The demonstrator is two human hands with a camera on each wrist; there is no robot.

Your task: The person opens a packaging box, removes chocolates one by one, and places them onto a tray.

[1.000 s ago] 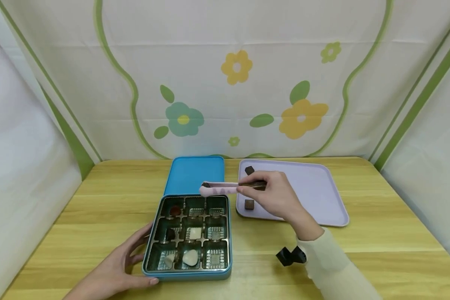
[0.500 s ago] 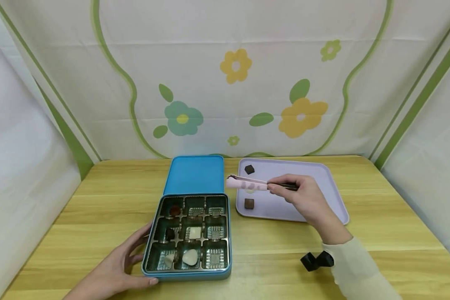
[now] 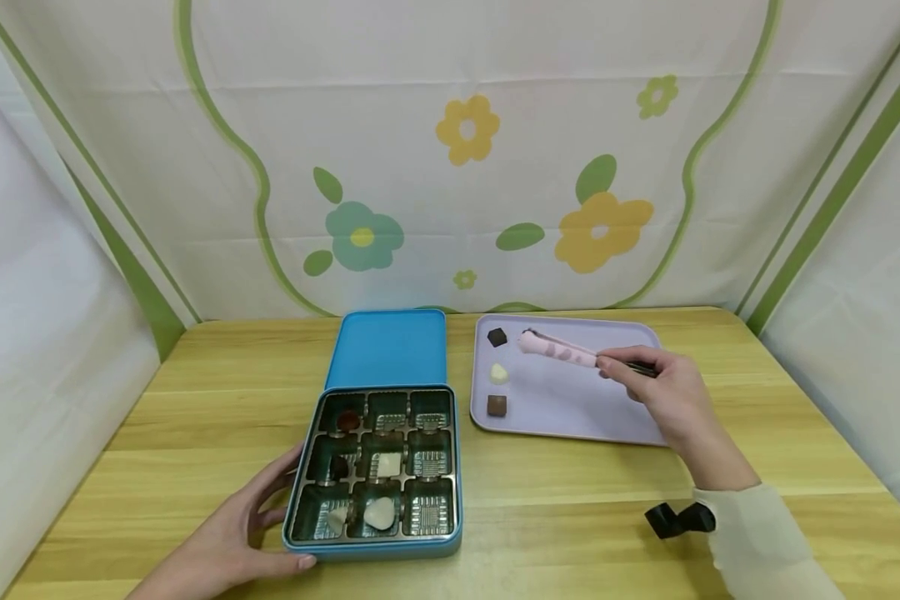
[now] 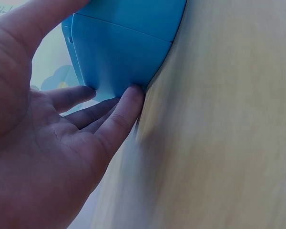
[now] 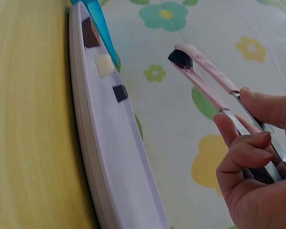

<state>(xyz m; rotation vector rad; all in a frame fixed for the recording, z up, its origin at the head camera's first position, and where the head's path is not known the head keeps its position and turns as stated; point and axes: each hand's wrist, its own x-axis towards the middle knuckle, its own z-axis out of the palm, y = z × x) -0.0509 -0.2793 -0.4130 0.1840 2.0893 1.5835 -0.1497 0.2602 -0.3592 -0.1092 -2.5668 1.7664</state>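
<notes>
My right hand (image 3: 671,396) holds a pair of tongs (image 3: 558,348) with pink tips over the lilac tray (image 3: 585,417). In the right wrist view a dark chocolate (image 5: 182,59) is gripped between the tong tips. On the tray's left side lie a dark chocolate (image 3: 497,337), a white one (image 3: 498,373) and a brown cube (image 3: 497,406). My left hand (image 3: 228,533) holds the front left corner of a blue tin (image 3: 390,552), thumb at the front, fingers along the left side. Its divided insert carries a red-brown piece (image 3: 348,421), a dark piece (image 3: 337,467) and several white ones (image 3: 379,514).
The blue lid (image 3: 390,346) lies flat behind the tin. Some compartments (image 3: 430,508) along the tin's right column show bare ridged bottoms. All of this stands on a wooden table (image 3: 555,517), with a flowered cloth (image 3: 420,150) rising behind it.
My right hand has drawn back to the right with the tongs, from above the tin's back edge to over the tray, uncovering the white chocolate there. The left hand stays at the tin.
</notes>
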